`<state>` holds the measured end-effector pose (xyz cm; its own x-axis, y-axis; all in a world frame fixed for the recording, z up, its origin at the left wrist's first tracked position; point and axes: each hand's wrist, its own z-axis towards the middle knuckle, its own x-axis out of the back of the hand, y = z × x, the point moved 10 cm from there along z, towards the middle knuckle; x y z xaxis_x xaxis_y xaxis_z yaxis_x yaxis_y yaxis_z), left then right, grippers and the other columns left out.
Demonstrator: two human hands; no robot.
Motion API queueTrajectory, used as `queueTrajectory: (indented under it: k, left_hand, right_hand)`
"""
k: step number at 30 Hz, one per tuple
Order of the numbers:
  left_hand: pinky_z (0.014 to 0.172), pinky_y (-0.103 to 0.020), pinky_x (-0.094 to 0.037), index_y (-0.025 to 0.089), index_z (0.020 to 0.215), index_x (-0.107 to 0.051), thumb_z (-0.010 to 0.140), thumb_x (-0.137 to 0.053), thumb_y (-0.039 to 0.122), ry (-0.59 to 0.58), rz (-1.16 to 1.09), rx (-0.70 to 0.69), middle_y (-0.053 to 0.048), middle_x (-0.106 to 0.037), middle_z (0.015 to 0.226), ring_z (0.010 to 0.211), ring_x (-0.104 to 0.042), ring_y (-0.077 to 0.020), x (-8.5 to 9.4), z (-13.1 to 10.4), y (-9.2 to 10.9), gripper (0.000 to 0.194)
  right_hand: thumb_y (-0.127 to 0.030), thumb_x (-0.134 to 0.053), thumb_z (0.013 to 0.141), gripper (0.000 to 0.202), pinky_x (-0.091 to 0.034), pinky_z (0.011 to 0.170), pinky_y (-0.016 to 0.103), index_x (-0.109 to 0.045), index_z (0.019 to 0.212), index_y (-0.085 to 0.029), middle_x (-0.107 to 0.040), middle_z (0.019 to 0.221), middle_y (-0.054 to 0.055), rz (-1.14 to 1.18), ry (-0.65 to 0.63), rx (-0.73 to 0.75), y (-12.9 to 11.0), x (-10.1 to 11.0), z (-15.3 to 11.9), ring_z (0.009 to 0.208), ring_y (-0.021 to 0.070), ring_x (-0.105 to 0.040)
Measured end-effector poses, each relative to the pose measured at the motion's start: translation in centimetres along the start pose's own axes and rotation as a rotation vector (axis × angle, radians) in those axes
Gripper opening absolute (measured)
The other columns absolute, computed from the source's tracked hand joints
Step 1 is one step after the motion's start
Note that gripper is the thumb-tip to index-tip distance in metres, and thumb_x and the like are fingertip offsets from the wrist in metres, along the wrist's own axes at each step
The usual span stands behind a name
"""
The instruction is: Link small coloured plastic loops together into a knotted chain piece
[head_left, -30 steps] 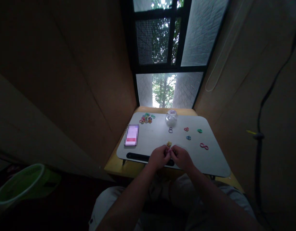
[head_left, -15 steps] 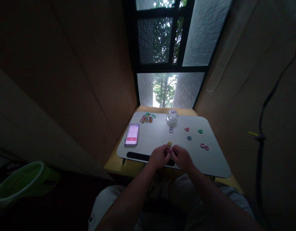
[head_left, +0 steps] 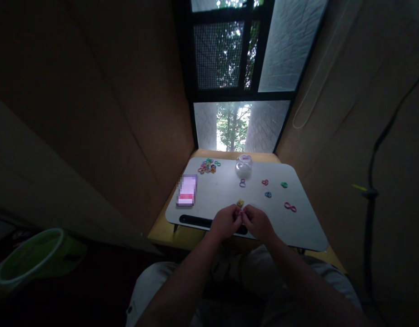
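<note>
My left hand [head_left: 226, 221] and my right hand [head_left: 258, 222] meet fingertip to fingertip above the near edge of the white lap table [head_left: 216, 190]. Both are closed in a pinch on a small pink hair tie [head_left: 241, 212], mostly hidden by the fingers. Just beyond the fingertips lies a yellow hair tie [head_left: 240, 202]. Farther off is a purple hair tie [head_left: 242, 183]. Toward the right lie a red one [head_left: 265, 182], a blue one [head_left: 268, 195], a green one [head_left: 284, 185] and a pink-red hair tie [head_left: 290, 207] shaped like a figure eight.
A pile of colourful hair ties [head_left: 207, 166] lies at the back left, with a phone [head_left: 187, 190] in front of it. A clear plastic jar [head_left: 244, 166] stands at the back. A black slot [head_left: 196, 221] runs along the near edge. A green basket [head_left: 59, 252] sits low at left.
Both hands stay pinched together at the same spot, with only tiny finger shifts. The view has tilted very slightly; the things on the table lie as before.
</note>
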<state>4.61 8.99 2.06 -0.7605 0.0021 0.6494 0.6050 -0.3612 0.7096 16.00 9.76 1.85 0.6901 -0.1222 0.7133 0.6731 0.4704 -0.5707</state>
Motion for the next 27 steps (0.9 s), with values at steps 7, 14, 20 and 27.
queueTrajectory:
  k: [7, 14, 20, 27]
  left_hand:
    - [0.061, -0.023, -0.038, 0.020, 0.090, -0.061, 0.088, -0.053, 0.028, 0.002, 0.005, -0.024, 0.001, -0.063, 0.074, 0.065, -0.055, -0.0124, 0.0, -0.1, 0.2, 0.011]
    - [0.064, -0.024, -0.040, 0.021, 0.092, -0.061, 0.087, -0.053, 0.027, -0.023, 0.010, 0.002, 0.000, -0.065, 0.079, 0.069, -0.057, -0.0135, -0.2, -0.6, 0.1, 0.011]
    - [0.064, -0.024, -0.039, 0.021, 0.090, -0.059, 0.086, -0.053, 0.023, -0.031, -0.002, -0.002, 0.002, -0.064, 0.075, 0.067, -0.056, -0.0135, -0.1, 0.3, -0.1, 0.008]
    - [0.064, -0.024, -0.039, 0.021, 0.092, -0.060, 0.090, -0.050, 0.025, -0.022, -0.013, -0.002, 0.000, -0.066, 0.080, 0.071, -0.058, -0.0144, -0.2, 0.4, -0.1, 0.011]
  right_hand:
    - [-0.028, -0.049, 0.089, 0.017, -0.037, 0.061, 0.025, -0.056, 0.075, -0.021, -0.060, 0.067, 0.000, -0.012, -0.008, 0.014, -0.2, 0.0, -0.1, 0.063, 0.0149, -0.054]
    - [-0.027, -0.051, 0.088, 0.017, -0.036, 0.061, 0.026, -0.057, 0.074, -0.021, -0.060, 0.068, 0.001, -0.013, -0.022, 0.021, -0.6, 0.0, -0.4, 0.064, 0.0153, -0.054]
    - [-0.027, -0.051, 0.088, 0.017, -0.034, 0.059, 0.025, -0.057, 0.074, -0.022, -0.061, 0.067, 0.001, 0.000, -0.035, -0.014, -0.4, 0.2, 0.5, 0.062, 0.0147, -0.053]
    - [-0.027, -0.050, 0.089, 0.017, -0.035, 0.060, 0.025, -0.056, 0.074, -0.022, -0.060, 0.068, 0.000, 0.010, -0.036, -0.016, -0.3, 0.2, 0.4, 0.063, 0.0149, -0.053]
